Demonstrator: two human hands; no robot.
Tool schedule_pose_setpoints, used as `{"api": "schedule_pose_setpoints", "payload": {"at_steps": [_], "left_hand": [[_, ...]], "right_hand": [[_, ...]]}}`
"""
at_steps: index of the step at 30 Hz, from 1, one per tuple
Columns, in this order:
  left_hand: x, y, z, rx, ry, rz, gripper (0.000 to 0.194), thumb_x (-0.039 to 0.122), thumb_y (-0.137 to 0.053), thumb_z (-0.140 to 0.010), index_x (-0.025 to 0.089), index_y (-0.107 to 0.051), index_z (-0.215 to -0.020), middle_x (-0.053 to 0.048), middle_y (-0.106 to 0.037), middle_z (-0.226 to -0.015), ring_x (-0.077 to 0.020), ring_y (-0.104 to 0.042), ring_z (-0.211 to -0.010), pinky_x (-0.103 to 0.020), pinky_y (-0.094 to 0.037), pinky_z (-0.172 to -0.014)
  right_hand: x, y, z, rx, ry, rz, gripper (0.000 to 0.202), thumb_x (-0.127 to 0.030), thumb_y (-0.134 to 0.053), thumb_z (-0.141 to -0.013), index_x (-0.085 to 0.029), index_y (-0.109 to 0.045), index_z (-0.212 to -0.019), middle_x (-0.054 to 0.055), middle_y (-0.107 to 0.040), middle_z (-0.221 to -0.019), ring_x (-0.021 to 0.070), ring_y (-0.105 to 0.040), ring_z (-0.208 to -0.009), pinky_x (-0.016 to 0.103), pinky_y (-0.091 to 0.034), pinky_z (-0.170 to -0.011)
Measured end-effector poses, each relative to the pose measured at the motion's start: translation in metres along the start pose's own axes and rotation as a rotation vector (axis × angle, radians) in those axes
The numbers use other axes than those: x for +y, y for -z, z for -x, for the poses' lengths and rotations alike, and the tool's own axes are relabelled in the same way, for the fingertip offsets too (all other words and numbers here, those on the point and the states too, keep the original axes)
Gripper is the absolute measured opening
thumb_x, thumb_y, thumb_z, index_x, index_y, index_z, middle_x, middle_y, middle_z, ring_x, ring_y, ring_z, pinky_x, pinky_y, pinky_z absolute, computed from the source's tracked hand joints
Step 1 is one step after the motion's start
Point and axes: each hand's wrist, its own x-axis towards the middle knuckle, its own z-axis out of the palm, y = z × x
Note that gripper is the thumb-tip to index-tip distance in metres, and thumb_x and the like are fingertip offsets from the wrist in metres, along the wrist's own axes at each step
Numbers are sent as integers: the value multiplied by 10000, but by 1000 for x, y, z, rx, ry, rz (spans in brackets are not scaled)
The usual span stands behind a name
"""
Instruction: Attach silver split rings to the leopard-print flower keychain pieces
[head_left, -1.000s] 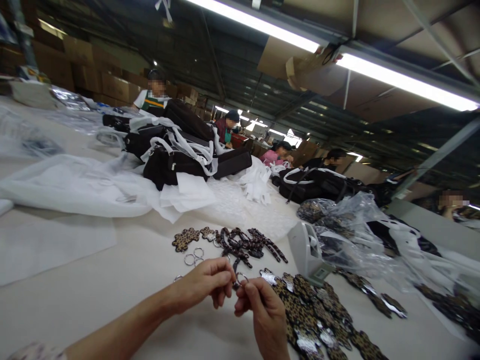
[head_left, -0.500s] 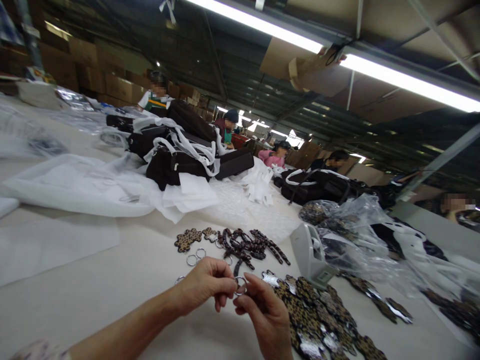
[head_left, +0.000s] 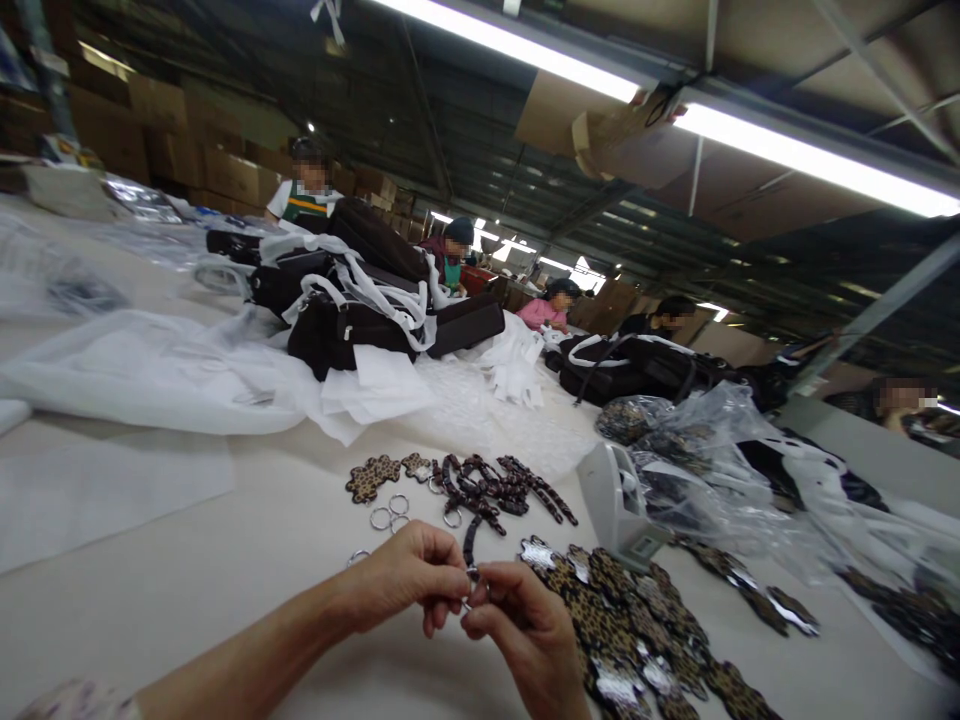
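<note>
Between my two hands is a silver metal ring, mostly covered by the fingers. My left hand is closed in a pinch on the ring's left side. The fingers and thumb of my right hand grip it from the right. A dark strap end reaches down to the ring from behind; whether it is threaded on is hidden. Just beyond my left hand lie several loose rings. Dark patterned straps are heaped behind, with leopard-print flower-shaped pieces to their left.
Right of my hands spreads a pile of leopard-print pieces. A grey tape-dispenser-like device stands behind it, beside clear plastic bags. Black bags and white wrapping cover the far table. Several people work beyond.
My right fingers have closed in on the ring, which now shows less and has turned more edge-on. My left hand keeps its pinch. The view has shifted slightly.
</note>
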Motion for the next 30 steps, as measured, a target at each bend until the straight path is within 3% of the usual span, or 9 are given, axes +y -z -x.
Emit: {"api": "schedule_pose_setpoints", "payload": {"at_steps": [5, 8, 12, 16, 21, 25, 30], "left_hand": [[-1, -1, 0, 1, 6, -22, 194, 293, -703, -623, 136, -592, -614, 21, -596, -513, -85, -508, -392, -187, -395, -378], [-4, -1, -1, 10, 14, -47, 188, 285, -701, -621, 137, -587, -611, 19, -597, -519, -87, -514, -397, -180, -389, -370], [-8, -2, -3, 35, 6, -78, 179, 271, -695, -619, 136, -578, -609, 22, -586, -510, -88, -507, -388, -179, -380, -361], [-7, -3, -3, 39, 4, -49, 209, 292, -703, -612, 141, -560, -596, 15, -593, -511, -86, -504, -385, -182, -384, -366], [-4, -1, -2, 38, -2, -12, 272, 349, -728, -619, 147, -547, -602, 19, -594, -516, -81, -499, -393, -180, -378, -371], [-3, 0, -1, -2, 29, -11, 261, 349, -726, -623, 143, -565, -622, 24, -596, -528, -80, -501, -399, -182, -384, -378], [-5, 1, -2, -19, 42, -6, 241, 322, -730, -624, 137, -577, -630, 19, -598, -537, -79, -502, -409, -180, -381, -387]], "right_hand": [[-3, 4, -1, -46, -33, 26, 139, -209, -801, -680, -196, -725, -796, -3, -706, -648, 142, -635, -565, 230, -526, -542], [-3, 5, 0, -70, -60, 33, 171, -334, -737, -781, -185, -702, -856, 24, -716, -663, 162, -673, -560, 250, -553, -537], [2, 3, 2, -1, 19, 197, 227, -389, -603, -889, -176, -678, -874, 17, -685, -577, 149, -657, -481, 230, -538, -490], [8, 1, 2, 34, 96, 252, 199, -364, -585, -903, -186, -672, -885, 7, -674, -571, 142, -645, -473, 223, -534, -481], [9, 6, 1, -97, 84, 199, 232, -248, -681, -811, -210, -677, -1039, 52, -747, -827, 185, -696, -648, 265, -578, -564], [4, 10, 1, -63, 113, 281, 195, -126, -693, -744, -231, -725, -905, 5, -739, -744, 157, -671, -620, 224, -539, -582], [0, 7, 2, -57, 90, 239, 195, -106, -709, -714, -226, -735, -867, -5, -728, -712, 147, -650, -597, 217, -522, -567]]}}
